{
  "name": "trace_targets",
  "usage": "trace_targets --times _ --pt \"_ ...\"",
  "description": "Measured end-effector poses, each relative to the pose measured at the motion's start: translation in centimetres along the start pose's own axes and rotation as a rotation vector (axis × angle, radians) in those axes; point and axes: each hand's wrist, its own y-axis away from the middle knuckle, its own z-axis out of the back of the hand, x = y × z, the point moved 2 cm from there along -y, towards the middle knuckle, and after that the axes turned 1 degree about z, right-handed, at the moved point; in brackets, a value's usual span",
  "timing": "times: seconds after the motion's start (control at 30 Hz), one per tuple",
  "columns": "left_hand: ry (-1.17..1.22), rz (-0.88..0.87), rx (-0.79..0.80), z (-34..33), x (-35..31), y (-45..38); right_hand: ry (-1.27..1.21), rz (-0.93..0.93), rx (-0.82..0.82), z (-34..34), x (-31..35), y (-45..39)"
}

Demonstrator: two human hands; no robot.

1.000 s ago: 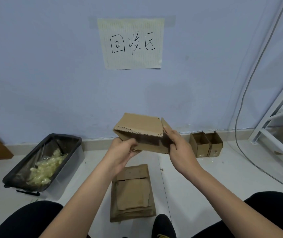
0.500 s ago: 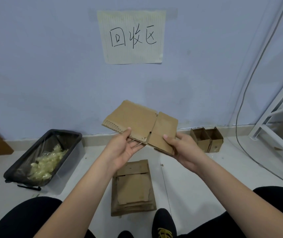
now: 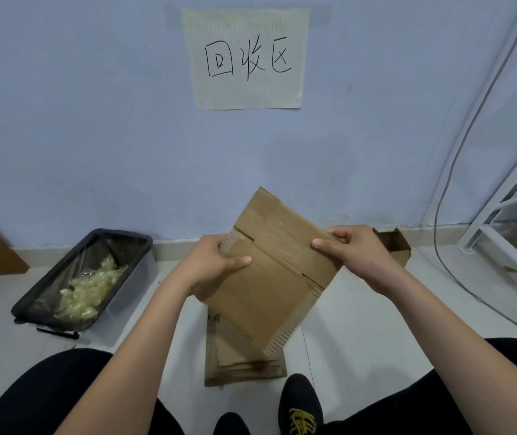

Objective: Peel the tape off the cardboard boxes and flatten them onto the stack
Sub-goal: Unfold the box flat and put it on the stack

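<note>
The flattened cardboard box (image 3: 269, 271) is now hanging long-side down over the stack (image 3: 241, 368) on the floor, swung from its earlier level hold. The left hand (image 3: 210, 268) is pinching its left edge, thumb on top; the right hand (image 3: 354, 255) is gripping the upper right edge, fingers curled behind. Lowering it square and pressing the creases should be keeping the pile even. Beside the tape-filled bin (image 3: 94, 277), an open box (image 3: 392, 246) is sitting half hidden behind the right hand; any leftover tape is hard to make out.
</note>
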Motion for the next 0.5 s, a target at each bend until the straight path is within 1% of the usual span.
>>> trace_targets --times 0.03,0.07,0.1,0.13,0.17,0.23,0.27,0.3,0.4,0.5 --pt "0.115 0.063 0.046 -0.5 0.7 -0.3 -0.053 -0.005 -0.049 -0.1 -0.5 -0.3" --pt "0.21 0.117 0.06 -0.9 1.4 -0.6 -0.173 -0.027 -0.115 -0.2 -1.2 -0.6" --pt "0.271 0.152 0.039 -1.2 2.3 -1.1 -0.318 -0.068 -0.159 -0.5 -2.0 -0.9" --pt "0.322 0.17 0.007 -1.6 3.1 -1.5 -0.423 -0.132 -0.16 -1.1 -3.0 -1.2" --pt "0.373 0.186 -0.023 -1.9 3.8 -1.9 -0.448 -0.205 -0.114 -2.0 -3.8 -1.1" --pt "0.455 0.251 -0.071 -2.5 5.4 -2.4 -0.313 -0.362 0.07 -4.1 -6.0 -0.7" --pt "0.466 0.287 -0.078 -2.7 6.1 -2.6 -0.247 -0.412 0.134 -5.1 -7.2 -0.7" --pt "0.463 0.318 -0.072 -2.9 6.8 -2.7 -0.219 -0.437 0.161 -5.8 -8.1 -0.8" --pt "0.407 0.393 -0.066 -3.6 9.1 -3.4 -0.156 -0.447 0.132 -6.9 -10.1 -2.6" --pt "0.261 0.476 -0.127 -4.4 12.8 -4.7 -0.072 -0.472 0.101 -8.3 -12.7 -4.8"
